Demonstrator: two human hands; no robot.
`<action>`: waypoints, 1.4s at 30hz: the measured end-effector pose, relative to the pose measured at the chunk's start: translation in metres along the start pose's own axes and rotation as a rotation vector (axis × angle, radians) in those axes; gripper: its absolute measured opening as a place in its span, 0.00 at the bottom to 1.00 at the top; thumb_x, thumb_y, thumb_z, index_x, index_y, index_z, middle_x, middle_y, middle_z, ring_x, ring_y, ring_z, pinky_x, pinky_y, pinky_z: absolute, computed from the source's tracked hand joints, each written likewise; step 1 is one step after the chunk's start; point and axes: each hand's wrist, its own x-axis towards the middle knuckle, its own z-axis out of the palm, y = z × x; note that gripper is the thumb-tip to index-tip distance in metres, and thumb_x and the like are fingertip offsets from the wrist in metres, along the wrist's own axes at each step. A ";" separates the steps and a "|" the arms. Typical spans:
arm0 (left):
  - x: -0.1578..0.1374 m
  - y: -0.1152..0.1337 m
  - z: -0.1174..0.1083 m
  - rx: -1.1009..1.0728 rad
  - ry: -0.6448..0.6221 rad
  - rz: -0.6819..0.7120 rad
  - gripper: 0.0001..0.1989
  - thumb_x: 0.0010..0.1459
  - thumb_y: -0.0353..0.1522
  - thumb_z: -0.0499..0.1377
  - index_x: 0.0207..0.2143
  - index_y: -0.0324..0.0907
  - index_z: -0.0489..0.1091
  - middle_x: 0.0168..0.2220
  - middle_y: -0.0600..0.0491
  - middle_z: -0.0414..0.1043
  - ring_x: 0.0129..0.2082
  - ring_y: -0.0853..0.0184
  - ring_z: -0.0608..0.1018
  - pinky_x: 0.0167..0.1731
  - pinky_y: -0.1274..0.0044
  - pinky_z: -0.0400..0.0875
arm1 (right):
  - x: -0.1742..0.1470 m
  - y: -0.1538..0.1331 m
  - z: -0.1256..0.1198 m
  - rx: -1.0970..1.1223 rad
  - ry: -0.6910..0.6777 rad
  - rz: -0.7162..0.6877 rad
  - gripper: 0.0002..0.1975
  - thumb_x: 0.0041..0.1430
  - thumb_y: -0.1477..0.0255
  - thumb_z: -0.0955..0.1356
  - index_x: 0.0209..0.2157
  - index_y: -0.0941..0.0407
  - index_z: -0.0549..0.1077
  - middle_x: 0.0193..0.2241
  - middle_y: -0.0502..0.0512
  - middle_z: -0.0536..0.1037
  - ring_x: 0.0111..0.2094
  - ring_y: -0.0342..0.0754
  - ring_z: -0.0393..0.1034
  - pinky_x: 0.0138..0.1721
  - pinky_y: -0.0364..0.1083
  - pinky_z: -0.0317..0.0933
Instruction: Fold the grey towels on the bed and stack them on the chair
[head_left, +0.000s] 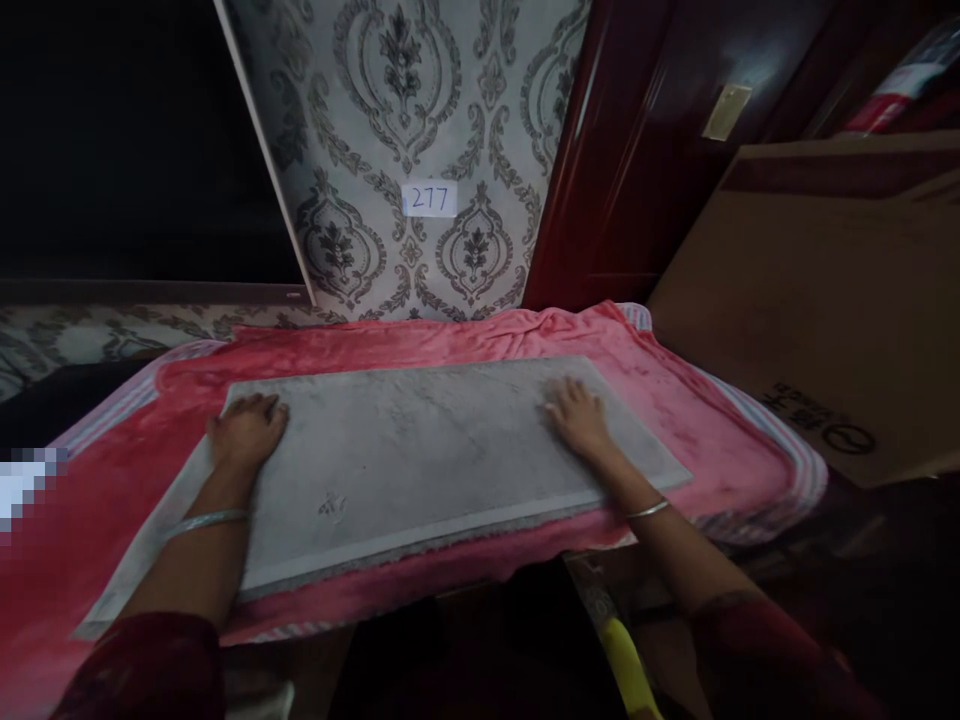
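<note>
A grey rectangular mat (420,450) lies flat over a pink-red plush blanket (667,390). A few small raised wrinkles show on its surface, and a paler band with a fuzzy strip runs along its near edge. My left hand (247,430) rests palm down near the mat's left end, its fingers slightly bent and holding nothing. Toward the right end, my right hand (579,412) lies on the mat with its fingers spread; the fingertips are a little blurred. Each wrist wears a thin bangle.
A large cardboard box (825,290) stands at the right, beside a dark red door panel (630,150). A dark screen (135,140) fills the upper left. Patterned wallpaper behind carries a paper label (430,198) reading 277. Something yellow (628,665) shows below the blanket.
</note>
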 end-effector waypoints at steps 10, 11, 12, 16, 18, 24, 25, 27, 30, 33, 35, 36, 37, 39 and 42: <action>0.003 -0.008 0.009 -0.022 0.122 0.087 0.28 0.65 0.36 0.43 0.57 0.33 0.72 0.59 0.42 0.73 0.59 0.55 0.72 0.58 0.65 0.65 | -0.028 -0.025 0.012 -0.016 -0.147 -0.179 0.32 0.73 0.54 0.53 0.73 0.49 0.50 0.73 0.56 0.45 0.72 0.57 0.40 0.68 0.63 0.43; 0.004 -0.008 0.010 -0.021 0.125 0.086 0.28 0.65 0.36 0.43 0.57 0.34 0.73 0.59 0.42 0.73 0.59 0.54 0.73 0.57 0.64 0.66 | -0.028 -0.008 0.011 -0.036 -0.150 -0.118 0.32 0.73 0.54 0.52 0.73 0.49 0.50 0.73 0.55 0.45 0.72 0.57 0.41 0.68 0.63 0.43; 0.004 -0.008 0.011 -0.017 0.130 0.085 0.28 0.65 0.37 0.43 0.57 0.35 0.73 0.58 0.42 0.73 0.58 0.54 0.73 0.57 0.64 0.67 | -0.029 0.011 0.009 -0.057 -0.153 -0.057 0.32 0.73 0.55 0.52 0.73 0.50 0.50 0.73 0.55 0.45 0.72 0.57 0.41 0.68 0.63 0.44; 0.001 -0.003 0.009 0.003 0.147 0.078 0.28 0.65 0.37 0.42 0.57 0.36 0.73 0.58 0.42 0.74 0.58 0.54 0.73 0.56 0.64 0.67 | -0.042 0.072 0.006 -0.111 -0.144 0.136 0.32 0.73 0.56 0.51 0.72 0.52 0.52 0.72 0.57 0.48 0.72 0.56 0.44 0.67 0.62 0.46; -0.004 0.002 0.005 0.014 0.131 0.071 0.28 0.65 0.35 0.42 0.57 0.34 0.72 0.58 0.41 0.73 0.57 0.53 0.73 0.56 0.63 0.67 | -0.051 0.090 0.006 -0.109 -0.137 0.193 0.32 0.73 0.56 0.50 0.72 0.54 0.52 0.72 0.58 0.49 0.72 0.57 0.44 0.67 0.63 0.47; -0.020 0.010 -0.007 0.061 0.003 0.062 0.29 0.67 0.36 0.40 0.59 0.33 0.69 0.59 0.35 0.70 0.60 0.51 0.71 0.58 0.61 0.65 | -0.068 0.116 0.012 -0.048 -0.112 0.228 0.33 0.71 0.56 0.49 0.71 0.55 0.55 0.72 0.61 0.50 0.71 0.61 0.45 0.64 0.68 0.49; -0.023 0.008 -0.008 0.056 -0.017 0.068 0.29 0.68 0.37 0.40 0.61 0.33 0.68 0.61 0.35 0.68 0.63 0.50 0.68 0.60 0.59 0.63 | -0.070 0.118 0.012 -0.037 -0.101 0.223 0.33 0.71 0.56 0.49 0.70 0.55 0.57 0.71 0.62 0.52 0.70 0.62 0.46 0.63 0.69 0.50; -0.034 0.006 -0.010 0.049 -0.063 0.058 0.30 0.68 0.40 0.41 0.65 0.33 0.63 0.66 0.35 0.61 0.67 0.48 0.62 0.62 0.54 0.59 | -0.071 0.116 0.012 -0.029 -0.060 0.217 0.33 0.71 0.56 0.49 0.69 0.57 0.60 0.70 0.66 0.56 0.69 0.65 0.47 0.61 0.73 0.51; -0.065 0.008 -0.010 0.027 -0.111 0.088 0.33 0.68 0.43 0.44 0.70 0.33 0.54 0.71 0.36 0.50 0.72 0.48 0.53 0.66 0.49 0.50 | -0.069 0.091 0.011 -0.018 0.054 0.145 0.34 0.71 0.55 0.50 0.67 0.58 0.62 0.67 0.70 0.59 0.69 0.69 0.47 0.59 0.75 0.52; -0.108 0.019 -0.006 -0.017 -0.137 0.257 0.34 0.69 0.44 0.45 0.72 0.38 0.50 0.73 0.41 0.46 0.73 0.53 0.50 0.68 0.54 0.47 | -0.066 0.040 0.012 0.031 0.133 -0.077 0.32 0.71 0.56 0.51 0.69 0.55 0.59 0.69 0.66 0.57 0.70 0.67 0.45 0.61 0.72 0.53; -0.134 0.027 -0.001 -0.041 -0.154 0.343 0.33 0.69 0.45 0.46 0.72 0.41 0.50 0.73 0.43 0.47 0.73 0.55 0.50 0.69 0.56 0.46 | -0.066 0.003 0.016 0.056 0.121 -0.239 0.31 0.72 0.57 0.52 0.70 0.51 0.58 0.71 0.61 0.54 0.70 0.65 0.44 0.62 0.69 0.52; -0.144 0.030 0.002 -0.044 -0.166 0.355 0.33 0.69 0.45 0.46 0.72 0.43 0.51 0.73 0.44 0.47 0.73 0.56 0.50 0.69 0.57 0.46 | -0.067 -0.012 0.018 0.056 0.094 -0.303 0.30 0.72 0.57 0.52 0.70 0.50 0.57 0.71 0.59 0.53 0.71 0.64 0.43 0.63 0.69 0.52; -0.151 0.031 0.004 -0.043 -0.177 0.354 0.32 0.70 0.46 0.46 0.72 0.44 0.51 0.73 0.45 0.47 0.73 0.56 0.50 0.69 0.57 0.46 | -0.069 -0.025 0.022 0.048 0.058 -0.349 0.30 0.71 0.57 0.52 0.70 0.48 0.57 0.71 0.57 0.53 0.71 0.63 0.44 0.63 0.69 0.51; -0.159 0.029 0.008 -0.033 -0.198 0.325 0.32 0.70 0.47 0.45 0.71 0.46 0.52 0.74 0.47 0.45 0.73 0.55 0.49 0.70 0.57 0.45 | -0.074 -0.039 0.031 0.019 -0.008 -0.390 0.30 0.71 0.56 0.52 0.70 0.48 0.57 0.71 0.55 0.54 0.70 0.62 0.46 0.64 0.68 0.50; -0.158 0.012 0.009 -0.014 -0.215 0.258 0.33 0.69 0.50 0.44 0.72 0.49 0.51 0.74 0.49 0.43 0.74 0.54 0.47 0.70 0.56 0.44 | -0.077 -0.037 0.044 0.002 -0.021 -0.399 0.32 0.71 0.55 0.51 0.71 0.48 0.57 0.71 0.55 0.55 0.70 0.62 0.48 0.64 0.68 0.50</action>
